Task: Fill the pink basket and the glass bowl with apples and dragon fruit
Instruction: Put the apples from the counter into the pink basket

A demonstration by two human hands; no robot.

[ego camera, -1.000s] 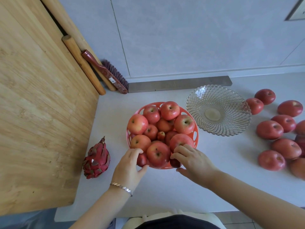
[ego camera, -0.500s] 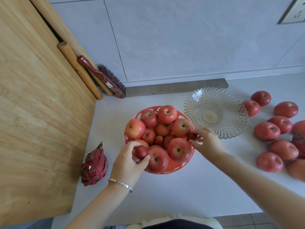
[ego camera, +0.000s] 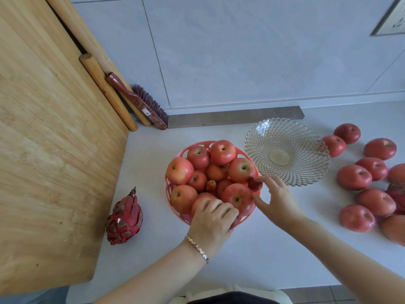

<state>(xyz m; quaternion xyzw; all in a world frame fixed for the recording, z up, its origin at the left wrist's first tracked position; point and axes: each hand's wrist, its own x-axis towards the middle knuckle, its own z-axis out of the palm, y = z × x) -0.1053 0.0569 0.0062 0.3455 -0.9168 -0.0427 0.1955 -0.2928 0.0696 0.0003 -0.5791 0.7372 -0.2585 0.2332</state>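
My left hand (ego camera: 211, 218) moved onto the near apples, fingers curled. My right hand (ego camera: 274, 198) pinches a small apple (ego camera: 255, 184) at the pink basket (ego camera: 169, 189) edge. The basket looks full; the glass bowl (ego camera: 306, 172) is empty.

The pink basket (ego camera: 169, 191) is showing coral-pink plastic with oval cut-outs, and the apples (ego camera: 222, 152) heaped in it are glowing red with yellow-orange blushes. The glass bowl (ego camera: 306, 172) is sparkling clear with a diamond lattice pattern, while the dragon fruit (ego camera: 125, 218) is showing magenta scales with greyish tips. The worktop (ego camera: 252, 255) is lying pale grey-white beside a honey-coloured wooden board (ego camera: 50, 161).
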